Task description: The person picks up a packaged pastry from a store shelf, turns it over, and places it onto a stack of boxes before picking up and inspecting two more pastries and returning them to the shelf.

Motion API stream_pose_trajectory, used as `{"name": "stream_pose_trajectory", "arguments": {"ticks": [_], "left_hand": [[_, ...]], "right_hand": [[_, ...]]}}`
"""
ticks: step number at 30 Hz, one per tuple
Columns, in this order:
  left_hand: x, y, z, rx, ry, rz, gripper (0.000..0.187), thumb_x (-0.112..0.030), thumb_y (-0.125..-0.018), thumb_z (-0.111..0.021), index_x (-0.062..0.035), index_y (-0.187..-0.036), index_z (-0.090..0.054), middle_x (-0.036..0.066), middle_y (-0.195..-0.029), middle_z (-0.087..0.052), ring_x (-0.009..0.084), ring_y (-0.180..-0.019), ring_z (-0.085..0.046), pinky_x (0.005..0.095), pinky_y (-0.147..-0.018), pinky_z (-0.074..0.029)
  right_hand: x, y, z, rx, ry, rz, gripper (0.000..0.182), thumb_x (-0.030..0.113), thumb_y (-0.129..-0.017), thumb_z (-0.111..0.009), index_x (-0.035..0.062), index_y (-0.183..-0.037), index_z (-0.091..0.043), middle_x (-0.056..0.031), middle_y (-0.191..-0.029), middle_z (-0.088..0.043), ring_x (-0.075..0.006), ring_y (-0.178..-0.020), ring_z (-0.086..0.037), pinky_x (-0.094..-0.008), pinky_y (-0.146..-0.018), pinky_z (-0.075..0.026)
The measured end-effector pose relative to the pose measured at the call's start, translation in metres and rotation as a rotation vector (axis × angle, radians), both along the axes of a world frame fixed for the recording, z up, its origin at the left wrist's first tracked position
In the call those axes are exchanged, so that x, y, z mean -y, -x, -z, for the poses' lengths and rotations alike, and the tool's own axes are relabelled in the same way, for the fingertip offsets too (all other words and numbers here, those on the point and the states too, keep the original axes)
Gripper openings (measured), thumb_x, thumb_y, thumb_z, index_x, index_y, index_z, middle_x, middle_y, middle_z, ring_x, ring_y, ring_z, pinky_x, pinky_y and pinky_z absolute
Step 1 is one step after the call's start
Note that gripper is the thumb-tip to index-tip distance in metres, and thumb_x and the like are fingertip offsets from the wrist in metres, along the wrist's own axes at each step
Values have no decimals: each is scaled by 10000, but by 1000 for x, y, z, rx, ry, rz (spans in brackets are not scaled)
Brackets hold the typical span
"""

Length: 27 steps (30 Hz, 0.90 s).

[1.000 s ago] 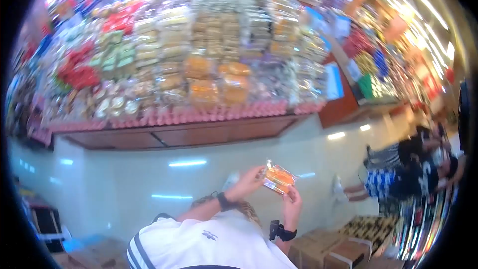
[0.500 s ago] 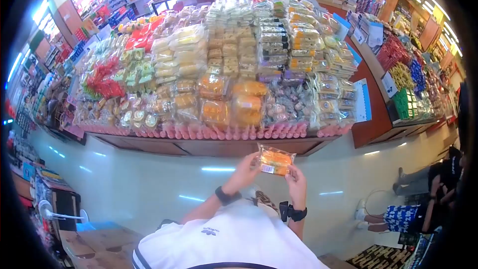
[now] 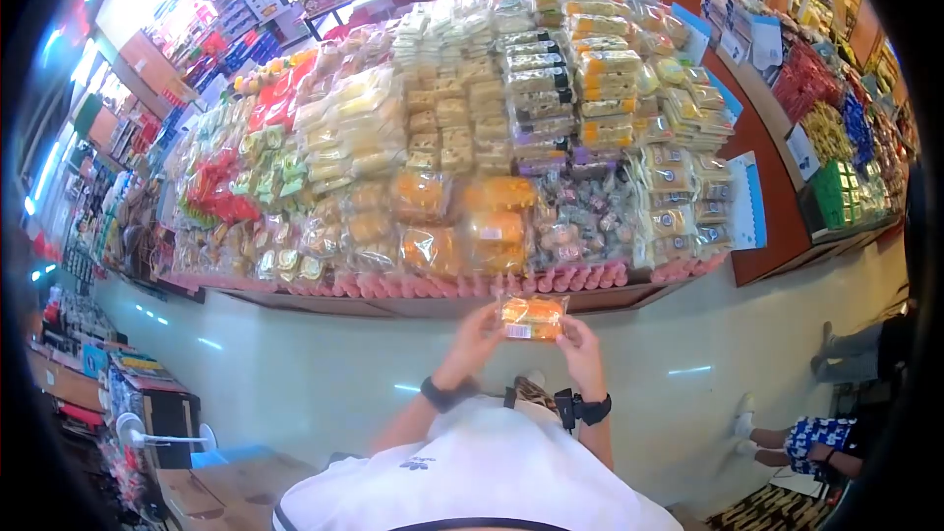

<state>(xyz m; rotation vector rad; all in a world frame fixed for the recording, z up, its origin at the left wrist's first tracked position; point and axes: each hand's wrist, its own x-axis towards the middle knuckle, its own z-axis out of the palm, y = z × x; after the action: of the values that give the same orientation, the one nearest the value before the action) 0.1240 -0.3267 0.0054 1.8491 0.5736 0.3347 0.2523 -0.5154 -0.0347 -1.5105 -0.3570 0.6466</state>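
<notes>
Between my two hands is a clear plastic packet of orange bread or cakes, with a white label at its lower left. My left hand grips the packet's left edge, fingers closed on it. At the lower right corner, my right hand pinches the wrapper. The packet is roughly level, just in front of the display's near edge. Similar orange packets lie in a stack on the display beyond it.
The display is heaped with wrapped snacks, with pink trim along its front. Another goods stand is to the right. At the lower left are a white fan and cardboard boxes. A person in blue patterned shorts is at the lower right.
My head view has shifted, so the display appears lower and larger. The packet has turned from tilted to nearly level and sits closer to the display's front edge in view. Both hands keep hold.
</notes>
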Motion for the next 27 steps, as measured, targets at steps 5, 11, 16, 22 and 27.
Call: {"name": "stream_pose_trajectory", "arguments": {"ticks": [5, 11, 16, 22, 27], "left_hand": [[-54, -8, 15, 12, -261, -10, 508, -91, -858, -691, -24, -1326, -504, 89, -1120, -637, 148, -945, -612, 303, -810, -515], [-148, -60, -22, 129, 36, -30, 385, -85, -875, -626, 32, -1231, -540, 176, -1090, -642, 251, -1011, -624, 357, -863, -501], [-195, -83, -9, 37, -9, 91, 449, -140, -913, -597, -8, -1330, -494, 99, -984, -647, 132, -720, -599, 305, -629, -501], [-217, -85, -15, -21, -96, 177, 427, -150, -882, -605, 18, -1265, -519, 159, -896, -613, 227, -665, -599, 335, -609, -489], [-241, -97, -19, -42, -65, 354, 469, -150, -868, -603, 66, -1267, -485, 239, -1160, -582, 248, -704, -619, 355, -657, -506]], "right_hand": [[-53, -19, -3, 52, -22, -40, 336, 21, -879, -615, -3, -1212, -578, -105, -1146, -640, -177, -1016, -618, -305, -852, -498], [-149, -51, -24, 89, -67, 65, 319, 14, -888, -591, -15, -1206, -572, -76, -1030, -651, -131, -922, -605, -262, -784, -496], [-196, -78, 12, 106, 92, 49, 326, 65, -887, -598, -39, -1196, -582, -97, -1068, -654, -138, -953, -606, -280, -832, -486], [-214, -67, 12, 282, 276, 116, 369, 118, -898, -620, 15, -1250, -577, -133, -1258, -594, -211, -1068, -594, -320, -925, -453], [-224, -56, 11, 256, 259, 164, 393, 89, -912, -596, 13, -1294, -539, -189, -1441, -436, -283, -1291, -464, -361, -1024, -396]]}}
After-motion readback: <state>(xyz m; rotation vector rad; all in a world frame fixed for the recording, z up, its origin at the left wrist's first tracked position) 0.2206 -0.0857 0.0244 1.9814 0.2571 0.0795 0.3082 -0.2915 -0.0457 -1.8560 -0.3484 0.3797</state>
